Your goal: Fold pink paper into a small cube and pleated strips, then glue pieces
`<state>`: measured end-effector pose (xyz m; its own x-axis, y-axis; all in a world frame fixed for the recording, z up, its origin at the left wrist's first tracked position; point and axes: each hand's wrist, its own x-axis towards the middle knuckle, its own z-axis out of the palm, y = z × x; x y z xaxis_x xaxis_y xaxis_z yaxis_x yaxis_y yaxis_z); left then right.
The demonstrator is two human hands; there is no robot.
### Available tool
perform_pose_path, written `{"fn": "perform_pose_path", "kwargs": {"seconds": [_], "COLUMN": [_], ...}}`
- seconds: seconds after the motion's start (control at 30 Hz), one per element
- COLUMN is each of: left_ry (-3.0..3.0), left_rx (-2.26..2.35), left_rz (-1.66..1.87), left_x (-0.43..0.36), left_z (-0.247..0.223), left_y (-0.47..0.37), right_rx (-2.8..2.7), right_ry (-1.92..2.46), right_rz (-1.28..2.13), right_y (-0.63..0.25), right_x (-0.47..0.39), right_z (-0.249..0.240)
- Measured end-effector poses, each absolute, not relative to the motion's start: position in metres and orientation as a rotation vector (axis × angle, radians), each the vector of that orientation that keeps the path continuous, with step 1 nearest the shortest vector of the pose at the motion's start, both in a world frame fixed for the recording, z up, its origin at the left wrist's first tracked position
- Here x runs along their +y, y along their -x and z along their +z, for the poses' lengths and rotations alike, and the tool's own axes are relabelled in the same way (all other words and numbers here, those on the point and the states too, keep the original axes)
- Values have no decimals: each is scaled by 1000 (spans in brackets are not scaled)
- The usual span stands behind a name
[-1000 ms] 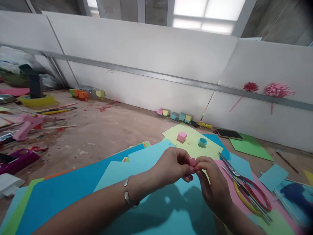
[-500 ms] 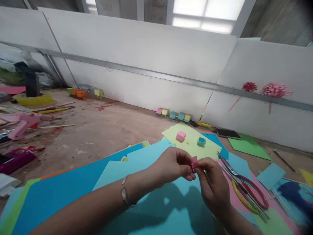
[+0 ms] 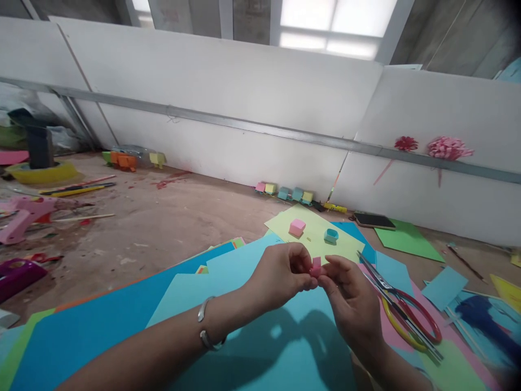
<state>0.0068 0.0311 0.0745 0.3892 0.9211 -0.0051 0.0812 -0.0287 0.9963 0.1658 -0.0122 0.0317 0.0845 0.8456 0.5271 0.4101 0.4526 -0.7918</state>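
Observation:
A small folded pink paper piece point(image 3: 316, 264) is pinched between the fingertips of my left hand point(image 3: 283, 274), above the light blue paper sheet point(image 3: 260, 353). Thumb and fingers of my right hand point(image 3: 353, 298) close on the same piece from the right, partly hiding it. Beyond my hands, a pink paper box point(image 3: 297, 227) and a small open teal paper box point(image 3: 331, 235) rest on a pale yellow sheet point(image 3: 280, 220). To the right of my right hand lies a pair of scissors point(image 3: 402, 304) with red and yellow handles.
Along the wall stands a row of small coloured paper boxes point(image 3: 284, 193). A phone point(image 3: 373, 220) lies by a green sheet point(image 3: 409, 241). At left are a pink glue gun point(image 3: 24, 214), yellow tape point(image 3: 43, 172) and a purple tool point(image 3: 18, 277). Pink paper flowers point(image 3: 450, 147) hang at the right.
The pink piece has turned slightly in my fingers, and one flap now points up. My right hand's fingers have loosened and spread a little. The whole view has shifted slightly.

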Motion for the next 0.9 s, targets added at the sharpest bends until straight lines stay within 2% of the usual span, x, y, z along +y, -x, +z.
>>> {"fn": "perform_pose_path", "kwargs": {"seconds": [0.13, 0.33, 0.5, 0.67, 0.9], "left_ry": [-1562, -1388, -1308, -1253, -1222], "left_rx": [1022, 898, 890, 844, 790], "left_rz": [909, 976, 999, 998, 938], "left_x": [30, 30, 30, 30, 32], "left_z": [72, 65, 67, 70, 75], "left_y": [-7, -11, -12, -12, -8], "right_rx": [-1605, -1674, -1754, -1702, -1544], "right_ry": [1176, 1111, 1018, 1010, 1147], "right_rz": [547, 220, 153, 285, 688], "right_y": [-163, -167, -167, -167, -167], "right_x": [-14, -15, -16, -15, -13], "right_z": [43, 47, 49, 54, 54]}}
